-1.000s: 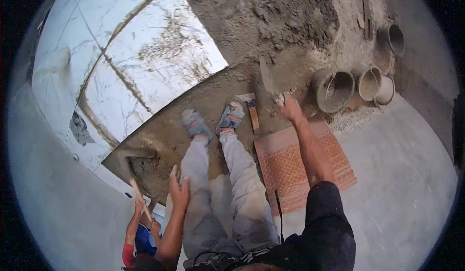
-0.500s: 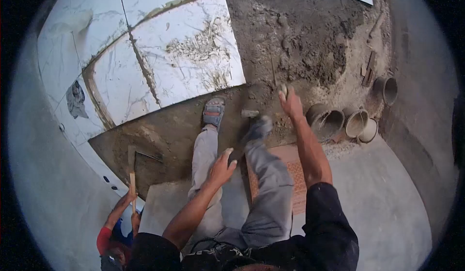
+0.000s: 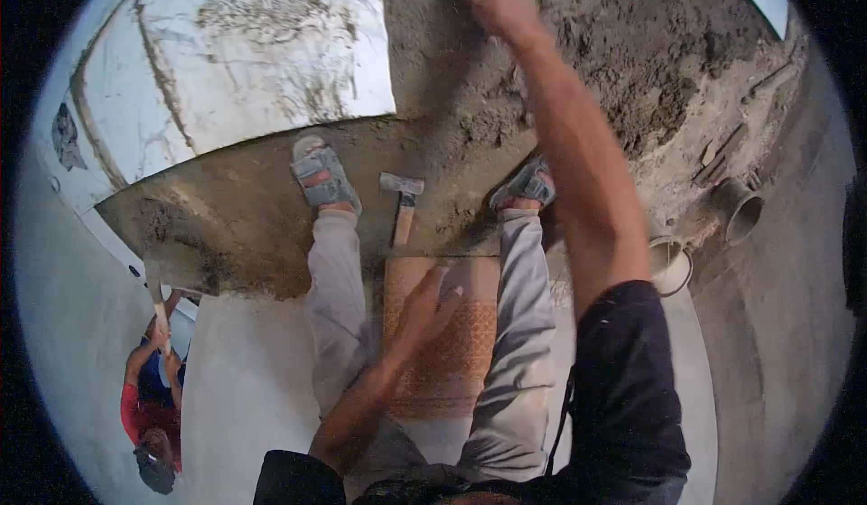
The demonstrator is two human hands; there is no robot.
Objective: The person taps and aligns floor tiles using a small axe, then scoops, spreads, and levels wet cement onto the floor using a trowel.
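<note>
My right hand (image 3: 498, 1) is stretched far forward over the grey mortar bed (image 3: 470, 80), its fingers closed round the trowel handle; the blade is smeared by motion near the top edge. Between my legs, my left hand (image 3: 432, 311) hangs over the orange patterned mat (image 3: 442, 360), fingers apart, holding nothing. A hammer (image 3: 405, 209) with a wooden handle lies between my sandalled feet, its head pointing away from me. At the upper left, a white marbled tile (image 3: 271, 53) carries smears of mortar.
At the lower left a co-worker (image 3: 153, 406) in red grips a long wooden-handled tool (image 3: 158, 306) over the mortar. Buckets (image 3: 669, 266) (image 3: 742, 214) stand at the right, near short dark bars (image 3: 722, 154). A crumpled grey rag (image 3: 66, 137) lies on the left tiles.
My right hand has swung forward and up with the trowel. My right foot has stepped out to the right, so my feet are wider apart. My left hand is now over the mat.
</note>
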